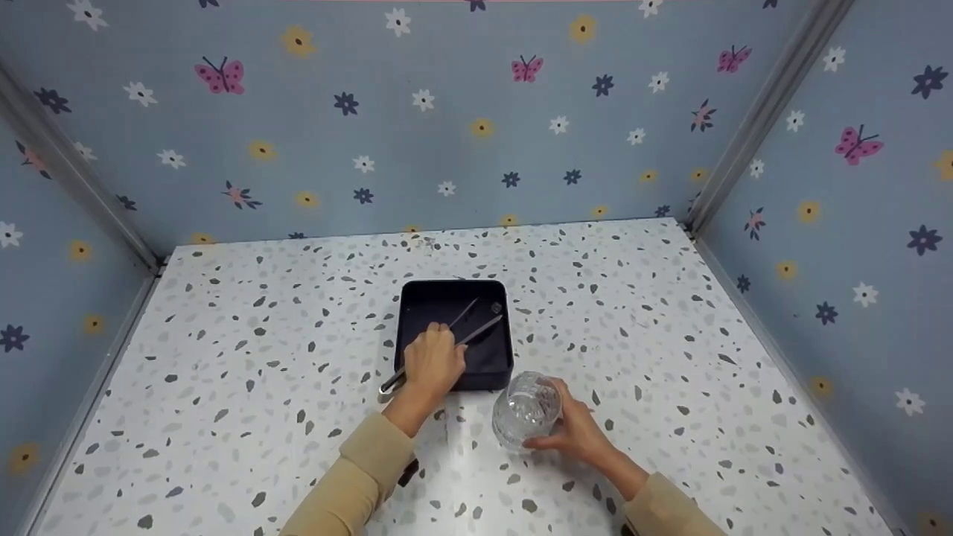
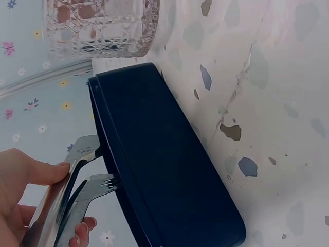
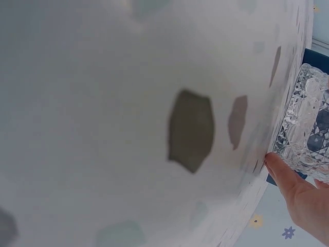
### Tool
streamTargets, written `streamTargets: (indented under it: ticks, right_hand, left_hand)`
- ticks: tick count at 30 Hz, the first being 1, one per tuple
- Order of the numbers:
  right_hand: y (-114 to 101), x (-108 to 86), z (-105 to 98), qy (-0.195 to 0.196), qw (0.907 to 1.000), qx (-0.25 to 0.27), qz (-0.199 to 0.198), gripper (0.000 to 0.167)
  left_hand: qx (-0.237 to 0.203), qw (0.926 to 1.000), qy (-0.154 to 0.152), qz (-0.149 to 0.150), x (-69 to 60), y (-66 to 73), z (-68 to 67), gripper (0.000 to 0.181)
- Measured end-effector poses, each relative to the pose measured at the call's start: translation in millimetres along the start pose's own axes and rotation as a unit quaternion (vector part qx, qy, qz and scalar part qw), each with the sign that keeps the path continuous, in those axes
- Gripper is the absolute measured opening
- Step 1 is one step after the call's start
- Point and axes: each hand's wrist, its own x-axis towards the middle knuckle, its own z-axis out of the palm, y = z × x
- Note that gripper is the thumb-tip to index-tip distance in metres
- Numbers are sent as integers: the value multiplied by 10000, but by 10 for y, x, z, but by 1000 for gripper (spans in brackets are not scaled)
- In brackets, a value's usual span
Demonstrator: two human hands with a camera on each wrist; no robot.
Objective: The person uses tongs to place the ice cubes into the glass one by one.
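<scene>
My left hand (image 1: 434, 361) holds metal tongs (image 1: 480, 330) between thumb and fingers. The tongs' arms are spread, and their tips reach into a shallow dark blue tray (image 1: 509, 350). One tip has fork-like teeth in the left wrist view. Near the tray's far right corner, inside it, lies a small greyish, clear-looking piece (image 1: 496, 307), too small to tell what it is. My right hand (image 1: 577, 428) grips a clear patterned glass (image 1: 514, 420) around its side, just off the tray's near right corner. The glass stands slightly tilted in the head view; its inside shows nothing distinct.
A white speckled tabletop (image 1: 610, 298) lies under everything. Blue panels with flowers and butterflies stand at the back (image 1: 447, 112), left and right, joined by grey metal corner posts (image 1: 767, 112).
</scene>
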Motion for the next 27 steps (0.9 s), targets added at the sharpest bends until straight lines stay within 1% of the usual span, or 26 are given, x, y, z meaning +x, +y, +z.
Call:
streamTargets:
  ticks: [8, 16, 24, 27]
  right_hand:
    - [2, -3, 0, -5, 10000, -43, 25, 92]
    - [17, -2, -7, -23, 10000, 65, 20, 92]
    - [-4, 1, -7, -39, 10000, 23, 75, 93]
    - [-4, 0, -3, -28, 10000, -1, 51, 92]
  left_hand:
    - [171, 9995, -227, -115, 92, 30, 99, 28]
    - [185, 9993, -223, -217, 187, 54, 204, 25]
    - [140, 9981, -476, -377, 239, 99, 308, 22]
    - [172, 9980, -470, -398, 254, 121, 345, 21]
